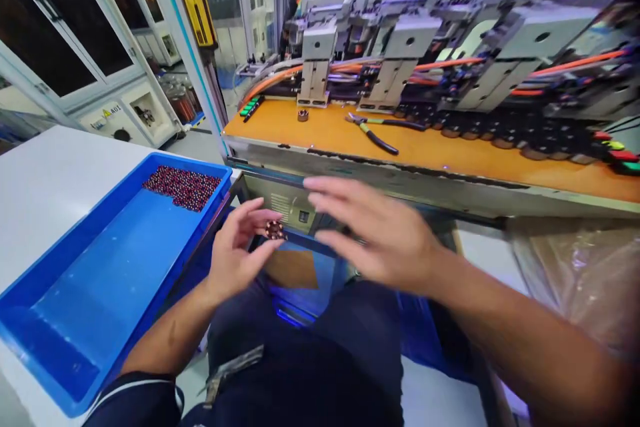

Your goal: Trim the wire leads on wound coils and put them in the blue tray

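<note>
My left hand [234, 250] is held in front of my lap, its fingertips pinched on a small dark copper-wound coil part [275, 231]. My right hand [367, 230] hovers just right of it with fingers stretched out and spread, blurred by motion and holding nothing. To the left a blue plastic bin [75, 293] rests on a white table, with a pile of several similar dark red coil parts [183, 185] in its far corner.
Ahead runs an orange workbench [450, 157] under a grey metal machine [400, 47] with orange cables. Pliers [373, 132] and one small coil [303, 115] lie on it. A row of dark coils [505, 133] lines the right. White cabinets [75, 47] stand at left.
</note>
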